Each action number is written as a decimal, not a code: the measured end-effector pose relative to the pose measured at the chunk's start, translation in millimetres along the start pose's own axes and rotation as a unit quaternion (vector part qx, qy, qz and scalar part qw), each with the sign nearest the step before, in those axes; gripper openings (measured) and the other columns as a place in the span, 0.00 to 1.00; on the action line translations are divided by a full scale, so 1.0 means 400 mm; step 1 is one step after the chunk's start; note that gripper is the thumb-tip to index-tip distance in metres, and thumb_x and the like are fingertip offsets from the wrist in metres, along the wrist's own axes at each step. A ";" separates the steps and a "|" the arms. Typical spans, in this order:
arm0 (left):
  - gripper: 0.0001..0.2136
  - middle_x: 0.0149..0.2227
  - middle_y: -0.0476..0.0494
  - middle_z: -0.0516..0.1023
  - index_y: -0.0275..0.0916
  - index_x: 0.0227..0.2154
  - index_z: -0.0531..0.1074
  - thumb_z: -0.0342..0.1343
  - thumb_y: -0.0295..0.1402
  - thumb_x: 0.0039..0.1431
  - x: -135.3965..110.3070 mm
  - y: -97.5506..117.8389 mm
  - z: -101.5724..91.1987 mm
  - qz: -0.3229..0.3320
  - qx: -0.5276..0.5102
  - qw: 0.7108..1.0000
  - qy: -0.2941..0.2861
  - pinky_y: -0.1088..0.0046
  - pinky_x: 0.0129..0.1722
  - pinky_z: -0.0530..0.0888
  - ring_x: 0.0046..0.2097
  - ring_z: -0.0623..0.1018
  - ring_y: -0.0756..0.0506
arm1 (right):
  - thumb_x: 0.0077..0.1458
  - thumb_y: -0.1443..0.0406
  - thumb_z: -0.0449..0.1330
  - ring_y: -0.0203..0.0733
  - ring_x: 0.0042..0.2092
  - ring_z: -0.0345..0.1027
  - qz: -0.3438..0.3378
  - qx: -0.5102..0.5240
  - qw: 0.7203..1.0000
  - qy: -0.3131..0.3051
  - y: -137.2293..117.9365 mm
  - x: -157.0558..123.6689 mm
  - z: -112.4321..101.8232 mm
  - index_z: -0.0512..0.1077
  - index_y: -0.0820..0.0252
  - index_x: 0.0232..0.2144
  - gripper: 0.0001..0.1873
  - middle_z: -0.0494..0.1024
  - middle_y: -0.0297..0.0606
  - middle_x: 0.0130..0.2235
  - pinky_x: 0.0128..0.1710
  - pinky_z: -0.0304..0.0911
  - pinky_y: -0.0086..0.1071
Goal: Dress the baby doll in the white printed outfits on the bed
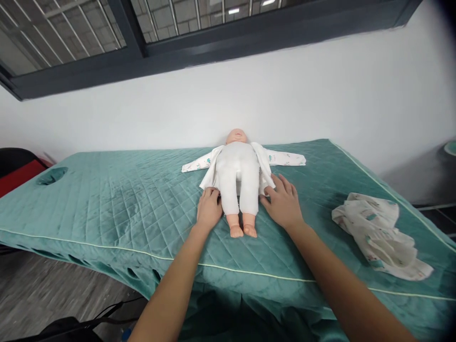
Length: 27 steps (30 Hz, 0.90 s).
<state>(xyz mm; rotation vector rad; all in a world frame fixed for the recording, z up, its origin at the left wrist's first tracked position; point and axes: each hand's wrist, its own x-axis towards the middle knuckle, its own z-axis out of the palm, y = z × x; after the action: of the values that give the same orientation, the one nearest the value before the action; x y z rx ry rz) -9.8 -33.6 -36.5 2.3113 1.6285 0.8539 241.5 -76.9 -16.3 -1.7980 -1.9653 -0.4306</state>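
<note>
A baby doll (238,164) lies on its back in the middle of the bed, its head by the wall and its bare feet toward me. Its body and legs are white. Under it spreads an open white baby shirt (288,158) with a small print, both sleeves stretched out sideways. My left hand (209,207) is closed at the shirt's lower corner, beside the doll's leg. At the opposite corner, my right hand (284,202) pinches the hem between thumb and index finger, its other fingers spread over the cloth.
A crumpled piece of printed white baby clothing (384,235) lies to the right on the green quilted bed cover (142,204). The cover has a round hole (52,175) at the far left. Behind the bed are a white wall (160,109) and a dark-framed barred window.
</note>
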 end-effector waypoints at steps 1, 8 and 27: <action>0.09 0.50 0.36 0.73 0.40 0.43 0.74 0.52 0.27 0.63 -0.002 0.001 -0.001 0.001 -0.005 1.000 0.004 0.59 0.54 0.71 0.52 0.74 0.39 | 0.63 0.60 0.55 0.61 0.69 0.52 0.003 0.003 1.000 0.001 -0.001 -0.002 -0.002 0.76 0.58 0.36 0.12 0.65 0.50 0.66 0.62 0.56 0.59; 0.09 0.45 0.40 0.76 0.40 0.39 0.75 0.50 0.26 0.63 -0.020 -0.004 -0.008 -0.031 -0.119 0.991 0.053 0.63 0.51 0.73 0.48 0.77 0.42 | 0.63 0.64 0.56 0.60 0.69 0.52 -0.015 0.035 0.998 0.046 0.042 -0.065 -0.028 0.76 0.60 0.43 0.11 0.61 0.53 0.67 0.63 0.58 0.56; 0.10 0.43 0.42 0.78 0.39 0.41 0.76 0.49 0.31 0.66 -0.130 0.023 -0.053 -0.045 -0.221 0.973 0.047 0.66 0.48 0.72 0.46 0.77 0.44 | 0.59 0.56 0.55 0.66 0.41 0.77 0.121 0.017 0.990 -0.066 0.305 -0.342 -0.321 0.68 0.41 0.49 0.15 0.76 0.50 0.48 0.35 0.68 0.51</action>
<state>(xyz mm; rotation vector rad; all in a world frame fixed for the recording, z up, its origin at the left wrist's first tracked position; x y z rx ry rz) -26.0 -87.9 -33.0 1.9014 1.3883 1.1807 384.6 -245.9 15.0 -2.0585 -1.7942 -0.2022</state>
